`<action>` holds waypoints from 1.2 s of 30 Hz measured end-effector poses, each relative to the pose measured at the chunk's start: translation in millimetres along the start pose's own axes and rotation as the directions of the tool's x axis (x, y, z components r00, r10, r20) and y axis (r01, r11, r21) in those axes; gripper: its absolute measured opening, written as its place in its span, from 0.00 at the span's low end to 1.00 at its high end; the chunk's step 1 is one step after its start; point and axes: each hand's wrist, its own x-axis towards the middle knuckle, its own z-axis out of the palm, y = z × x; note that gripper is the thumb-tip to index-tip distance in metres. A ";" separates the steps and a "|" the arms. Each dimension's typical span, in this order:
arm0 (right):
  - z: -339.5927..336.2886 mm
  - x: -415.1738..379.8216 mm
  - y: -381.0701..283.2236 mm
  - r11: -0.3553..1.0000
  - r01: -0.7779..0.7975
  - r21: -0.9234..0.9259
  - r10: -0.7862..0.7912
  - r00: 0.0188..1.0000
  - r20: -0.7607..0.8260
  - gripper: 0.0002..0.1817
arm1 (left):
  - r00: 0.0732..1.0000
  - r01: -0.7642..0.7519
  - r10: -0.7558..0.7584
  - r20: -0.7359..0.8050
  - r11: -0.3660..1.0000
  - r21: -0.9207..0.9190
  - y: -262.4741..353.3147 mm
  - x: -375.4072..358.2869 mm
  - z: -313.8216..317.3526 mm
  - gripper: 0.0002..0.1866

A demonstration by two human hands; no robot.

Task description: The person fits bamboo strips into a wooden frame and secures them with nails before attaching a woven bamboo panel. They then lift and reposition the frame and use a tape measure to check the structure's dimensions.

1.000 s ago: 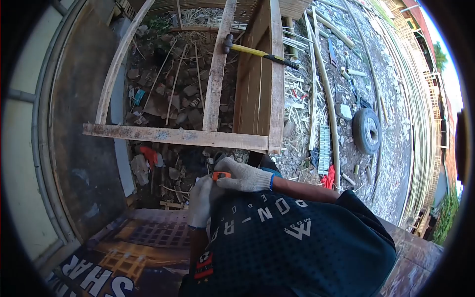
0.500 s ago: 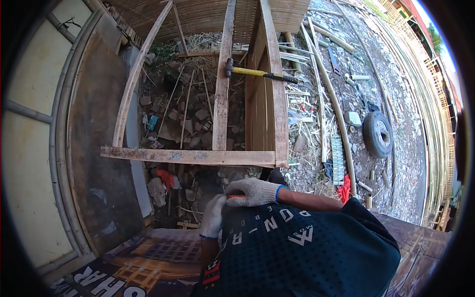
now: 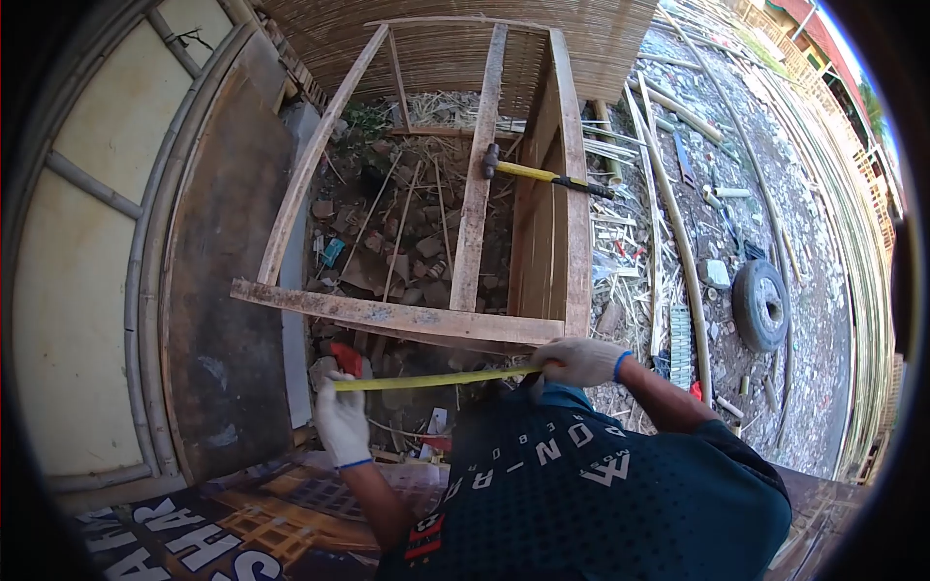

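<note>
A yellow tape measure (image 3: 426, 380) is pulled out in a nearly level strip just below the front rail of a wooden frame (image 3: 397, 315). My left hand (image 3: 341, 426), in a white work glove, pinches the strip's left end. At its other end my gloved right hand (image 3: 579, 361) is closed around the tape measure, close to the frame's right front corner. The case is hidden in that hand. A hammer (image 3: 523, 171) with a yellow and black handle lies across the frame's middle and right bars, beyond both hands.
Rubble covers the ground inside the frame. On the left stands a dark wooden panel (image 3: 228, 281); woven bamboo (image 3: 446, 63) closes the back. To the right are bamboo poles (image 3: 678, 232), a tire (image 3: 761, 306) and scraps. A printed banner (image 3: 281, 523) lies near me.
My hands were together at my chest and have moved apart, left and right, drawing out the yellow tape between them. The view has shifted slightly.
</note>
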 end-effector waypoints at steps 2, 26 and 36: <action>-23.1 -16.0 16.9 0.987 -0.117 -0.109 0.118 0.993 0.002 0.19 | 0.984 -0.163 0.160 -0.073 0.986 -0.029 23.0 15.0 -0.1 0.11; -37.9 8.1 -19.2 0.981 -0.183 -0.058 0.169 0.965 -0.198 0.17 | 0.997 0.058 0.001 -0.077 0.633 0.772 -80.8 104.2 86.5 0.26; -49.9 -7.2 62.9 0.962 -0.268 -0.060 0.239 0.925 -0.294 0.18 | 0.999 -0.025 0.047 0.000 0.539 0.842 -92.6 94.4 93.2 0.22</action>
